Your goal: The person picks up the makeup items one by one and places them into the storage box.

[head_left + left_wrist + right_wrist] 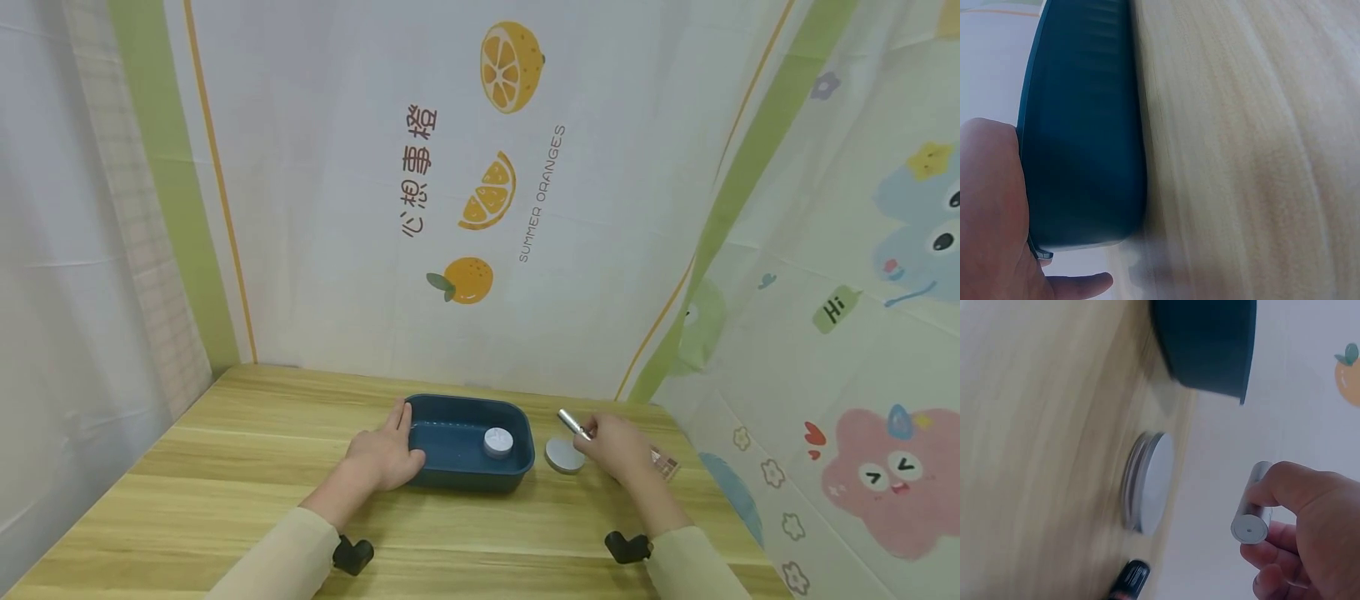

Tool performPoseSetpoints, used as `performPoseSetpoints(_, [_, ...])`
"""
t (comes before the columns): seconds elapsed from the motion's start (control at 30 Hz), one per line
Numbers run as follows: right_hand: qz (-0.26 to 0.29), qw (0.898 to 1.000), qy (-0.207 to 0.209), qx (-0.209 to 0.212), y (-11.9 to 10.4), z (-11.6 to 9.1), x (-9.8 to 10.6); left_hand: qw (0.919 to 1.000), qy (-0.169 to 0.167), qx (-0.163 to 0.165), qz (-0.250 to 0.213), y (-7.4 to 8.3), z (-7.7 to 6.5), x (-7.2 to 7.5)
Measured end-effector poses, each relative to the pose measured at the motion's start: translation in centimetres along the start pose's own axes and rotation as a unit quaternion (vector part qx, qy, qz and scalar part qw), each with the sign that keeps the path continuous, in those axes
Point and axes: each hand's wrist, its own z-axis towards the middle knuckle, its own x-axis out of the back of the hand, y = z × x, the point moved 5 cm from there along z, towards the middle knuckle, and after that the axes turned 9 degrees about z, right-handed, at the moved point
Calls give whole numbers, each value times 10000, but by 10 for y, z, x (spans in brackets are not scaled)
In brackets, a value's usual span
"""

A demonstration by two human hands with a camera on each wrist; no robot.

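Observation:
A dark teal plastic basin (471,482) sits on the wooden table, with a round white container (498,442) inside toward its right end. My left hand (382,457) holds the basin's left end, thumb at the front rim and fingers stretched along the outer end wall; the left wrist view shows the rim (1024,106) against the hand. Right of the basin, my right hand (617,446) pinches a slim silver tube (1250,529) between thumb and fingers, raised over the table. Close below it lies a flat round silver tin (564,455).
A brown palette with small squares (664,463) lies partly hidden behind the right hand. In the right wrist view a black cylindrical item (1130,580) rests near the tin. Printed white curtains (337,208) border the table's back and right side.

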Motion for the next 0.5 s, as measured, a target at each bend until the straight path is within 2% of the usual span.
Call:
performPoseSetpoints(0.03, [1,10000,11,39,-3,0,0,9999,85,-63,43,-5,6,-7])
performPoseSetpoints(0.17, [3,9998,85,181,-16,1,0,9999,66,-64,78,-6,8,-9])
performPoseSetpoints(0.23, [-12,9997,112,216,-23,2,1,9999,82,-64,71,-5,7,-8])
performPoseSetpoints(0.27, [-41,9996,128,236,-26,2,1,10000,-1,-2,31,0,1,-1])
performPoseSetpoints(0.5, [-148,9989,147,413,-45,3,-4,9999,26,5,115,2,-2,1])
